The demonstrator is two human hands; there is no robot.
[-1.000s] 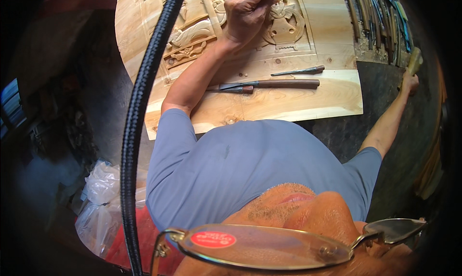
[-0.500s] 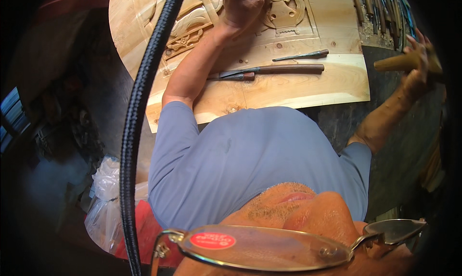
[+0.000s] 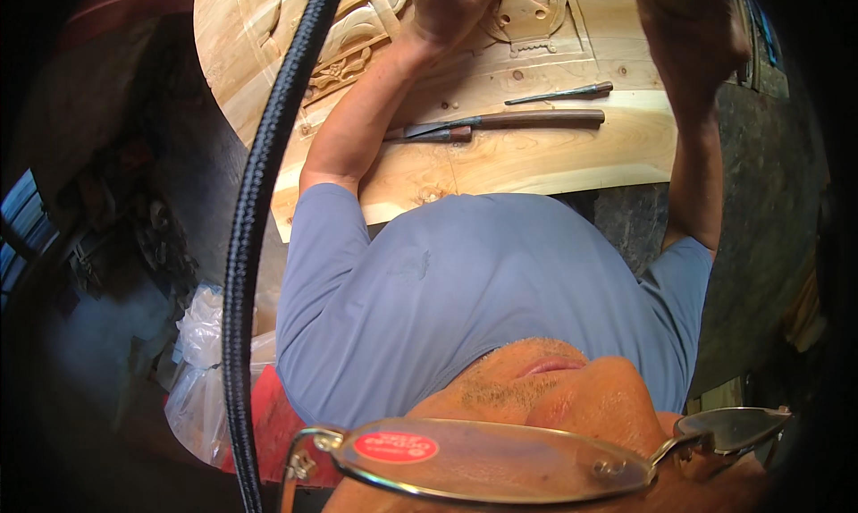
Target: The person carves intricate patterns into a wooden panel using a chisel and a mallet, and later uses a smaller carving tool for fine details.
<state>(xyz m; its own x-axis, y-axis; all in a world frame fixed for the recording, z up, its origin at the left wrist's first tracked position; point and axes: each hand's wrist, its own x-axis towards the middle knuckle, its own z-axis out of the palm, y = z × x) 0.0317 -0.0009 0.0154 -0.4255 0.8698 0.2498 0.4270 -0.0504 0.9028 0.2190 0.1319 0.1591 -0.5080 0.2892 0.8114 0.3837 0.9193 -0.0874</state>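
My left hand is closed over the carved wooden panel, at the top edge of the view; what its fingers hold is cut off there. My right hand is raised over the panel's right side, smeared and dark. It looks closed, and a wooden mallet was in it a moment ago; the mallet's outline cannot be made out now. Nearer me on the pale wood lie a thin chisel, a long chisel with a brown handle, and a shorter dark-handled tool partly beneath its blade.
Behind my right hand, a row of tools partly shows at the upper right. A black braided cable crosses the left side of the view. To the lower left sits a clear plastic bag beside something red.
My right hand has swung left from the far right, where it held the wooden mallet, to above the panel. My left hand has stayed nearly in place.
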